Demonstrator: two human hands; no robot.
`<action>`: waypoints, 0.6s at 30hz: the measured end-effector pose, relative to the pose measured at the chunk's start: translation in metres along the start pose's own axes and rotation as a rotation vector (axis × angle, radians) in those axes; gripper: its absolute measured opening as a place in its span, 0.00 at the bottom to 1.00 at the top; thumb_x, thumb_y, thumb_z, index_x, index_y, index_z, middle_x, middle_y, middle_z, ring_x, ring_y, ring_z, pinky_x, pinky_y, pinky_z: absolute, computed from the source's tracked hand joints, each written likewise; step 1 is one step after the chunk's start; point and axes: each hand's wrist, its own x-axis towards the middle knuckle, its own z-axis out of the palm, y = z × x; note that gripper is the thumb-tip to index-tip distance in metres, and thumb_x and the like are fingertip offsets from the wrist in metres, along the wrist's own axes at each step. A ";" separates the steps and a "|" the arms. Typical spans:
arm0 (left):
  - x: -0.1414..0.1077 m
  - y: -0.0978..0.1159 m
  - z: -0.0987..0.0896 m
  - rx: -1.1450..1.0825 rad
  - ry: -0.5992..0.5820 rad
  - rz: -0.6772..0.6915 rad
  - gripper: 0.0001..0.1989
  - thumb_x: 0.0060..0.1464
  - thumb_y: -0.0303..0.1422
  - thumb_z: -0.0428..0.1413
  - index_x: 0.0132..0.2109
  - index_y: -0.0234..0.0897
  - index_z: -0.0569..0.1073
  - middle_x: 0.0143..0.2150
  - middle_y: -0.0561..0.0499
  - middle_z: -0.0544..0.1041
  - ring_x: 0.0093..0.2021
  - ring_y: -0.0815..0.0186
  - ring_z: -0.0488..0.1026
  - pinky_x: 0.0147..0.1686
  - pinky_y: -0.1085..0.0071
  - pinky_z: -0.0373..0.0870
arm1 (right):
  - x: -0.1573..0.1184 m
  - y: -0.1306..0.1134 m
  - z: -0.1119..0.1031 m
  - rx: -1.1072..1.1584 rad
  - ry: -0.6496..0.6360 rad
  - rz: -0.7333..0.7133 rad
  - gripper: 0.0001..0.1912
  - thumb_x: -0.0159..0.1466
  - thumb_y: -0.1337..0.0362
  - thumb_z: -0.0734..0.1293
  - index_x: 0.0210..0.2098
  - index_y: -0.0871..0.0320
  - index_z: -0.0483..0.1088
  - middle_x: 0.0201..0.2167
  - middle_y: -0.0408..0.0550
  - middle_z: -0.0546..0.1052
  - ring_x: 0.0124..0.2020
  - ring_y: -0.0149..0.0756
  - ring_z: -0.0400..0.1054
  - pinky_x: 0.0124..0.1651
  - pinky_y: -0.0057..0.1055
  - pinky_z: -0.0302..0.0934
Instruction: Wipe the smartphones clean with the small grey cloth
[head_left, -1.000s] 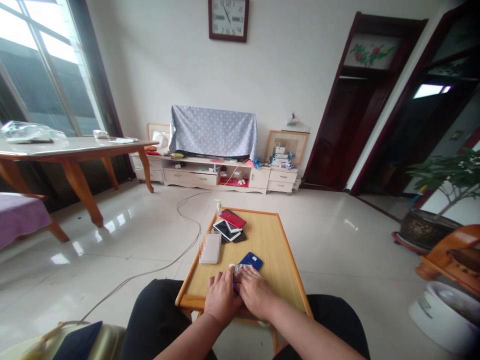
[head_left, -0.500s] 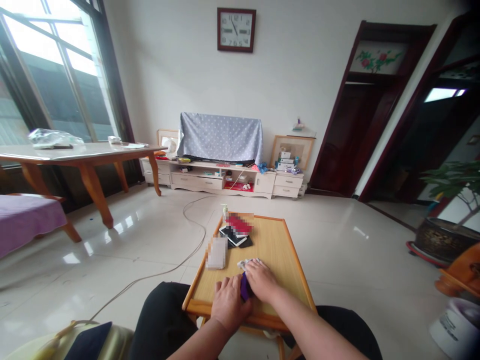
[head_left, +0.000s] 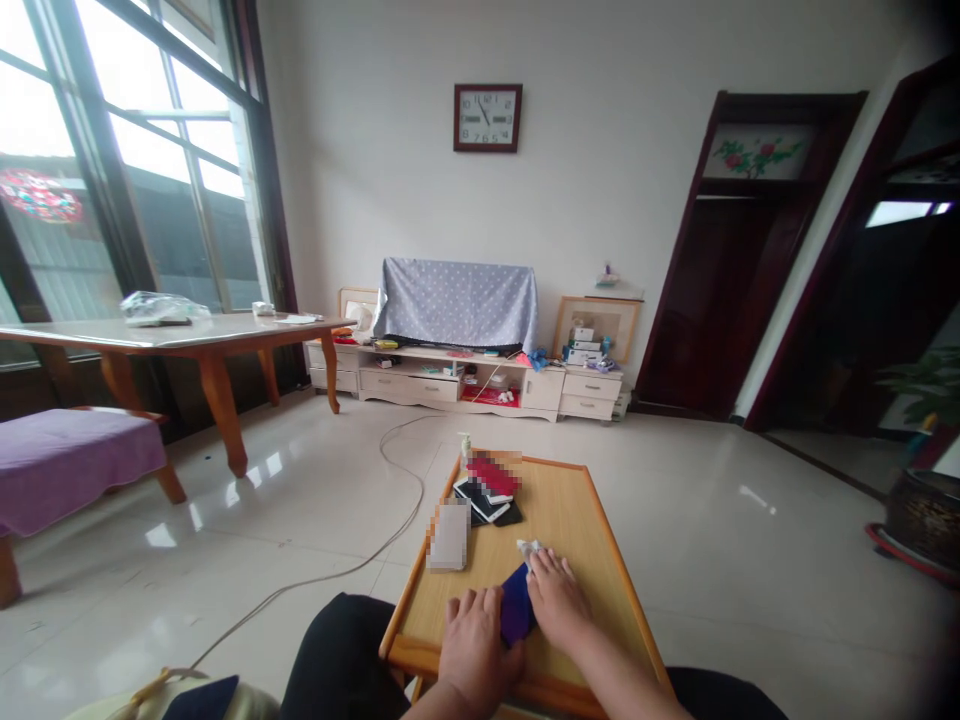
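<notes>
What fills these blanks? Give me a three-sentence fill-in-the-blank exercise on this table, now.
The phone between the left hand and right hand is ____.
The pump bottle stands at the ____ end of the wooden table.
The top item of the stack of devices is ____.
Missing words: blue; far; red.

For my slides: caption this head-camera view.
Left hand on a blue phone, right hand on a white cloth, at a wooden tray table.

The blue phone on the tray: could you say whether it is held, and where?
The blue phone appears held at its near end by the left hand; the grip is hidden.
</notes>
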 end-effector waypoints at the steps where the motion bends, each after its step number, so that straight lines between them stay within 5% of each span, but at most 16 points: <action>1: 0.000 0.000 0.000 -0.005 0.001 -0.005 0.22 0.49 0.43 0.55 0.52 0.44 0.71 0.47 0.48 0.76 0.51 0.53 0.67 0.53 0.59 0.55 | -0.006 -0.002 0.004 0.001 -0.003 -0.024 0.29 0.71 0.60 0.50 0.68 0.64 0.58 0.69 0.56 0.58 0.71 0.47 0.48 0.72 0.47 0.39; 6: -0.002 0.000 -0.002 -0.016 0.001 -0.018 0.17 0.56 0.44 0.50 0.50 0.45 0.72 0.48 0.48 0.76 0.50 0.54 0.67 0.51 0.59 0.55 | -0.043 -0.011 0.019 0.069 -0.030 -0.219 0.27 0.71 0.60 0.51 0.67 0.57 0.61 0.68 0.50 0.61 0.70 0.43 0.50 0.72 0.44 0.39; 14: -0.001 -0.010 0.004 -0.028 -0.024 -0.016 0.28 0.44 0.45 0.58 0.53 0.43 0.71 0.50 0.47 0.76 0.52 0.51 0.67 0.55 0.56 0.55 | -0.029 0.025 0.018 -0.042 0.103 0.050 0.29 0.70 0.61 0.50 0.67 0.60 0.62 0.67 0.54 0.63 0.69 0.50 0.53 0.69 0.51 0.49; 18: 0.002 -0.014 0.007 -0.023 -0.069 -0.030 0.26 0.48 0.48 0.56 0.53 0.44 0.72 0.51 0.47 0.77 0.53 0.51 0.67 0.55 0.56 0.57 | -0.036 0.007 0.036 -0.019 -0.035 0.006 0.27 0.66 0.62 0.57 0.63 0.57 0.69 0.64 0.56 0.68 0.65 0.55 0.61 0.66 0.51 0.55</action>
